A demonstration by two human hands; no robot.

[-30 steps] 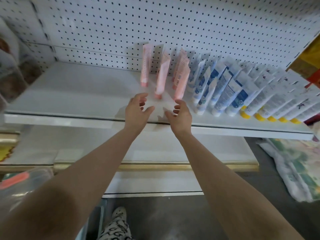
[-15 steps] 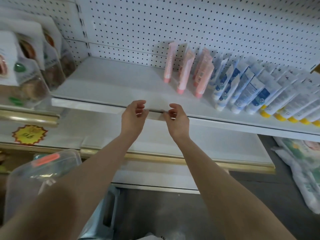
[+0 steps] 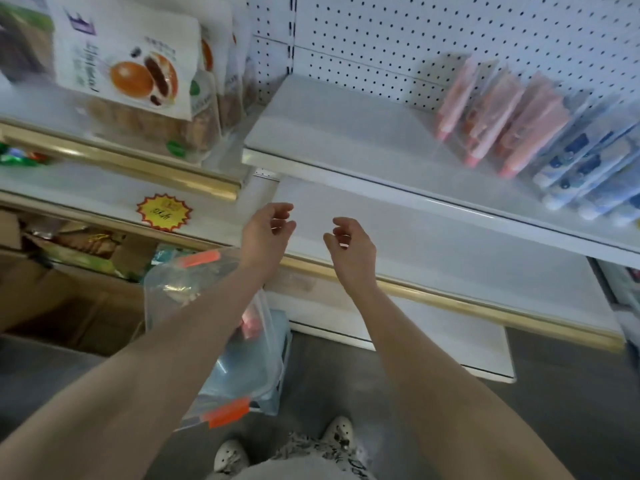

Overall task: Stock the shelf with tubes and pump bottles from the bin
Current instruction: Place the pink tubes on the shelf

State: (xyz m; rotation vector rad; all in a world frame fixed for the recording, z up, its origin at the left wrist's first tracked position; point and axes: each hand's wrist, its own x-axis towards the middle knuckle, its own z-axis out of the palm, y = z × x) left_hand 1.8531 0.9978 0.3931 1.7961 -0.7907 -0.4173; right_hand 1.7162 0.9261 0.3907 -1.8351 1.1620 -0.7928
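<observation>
Several pink tubes [image 3: 498, 119] stand cap-down on the white shelf [image 3: 346, 140] at the upper right, with blue-and-white tubes [image 3: 588, 168] beside them. Both my hands hang in the air below that shelf's front edge, in front of the lower shelf. My left hand [image 3: 265, 233] holds nothing, its fingers loosely curled. My right hand [image 3: 349, 247] is also empty and loosely curled. A clear plastic bin [image 3: 249, 362] with orange latches sits on the floor under my left forearm; pink items show through its wall.
Snack bags [image 3: 131, 74] fill the neighbouring shelf at the upper left, above a yellow starburst price tag [image 3: 163, 212]. Cardboard boxes [image 3: 69, 306] stand at the lower left. Gold trim [image 3: 450, 303] edges the lower shelf. My shoes [image 3: 339, 433] are on the grey floor.
Both hands have pulled back from the shelf with the tubes and dropped below its front edge. The view has swung left and down, bringing the bin and snack bags into sight.
</observation>
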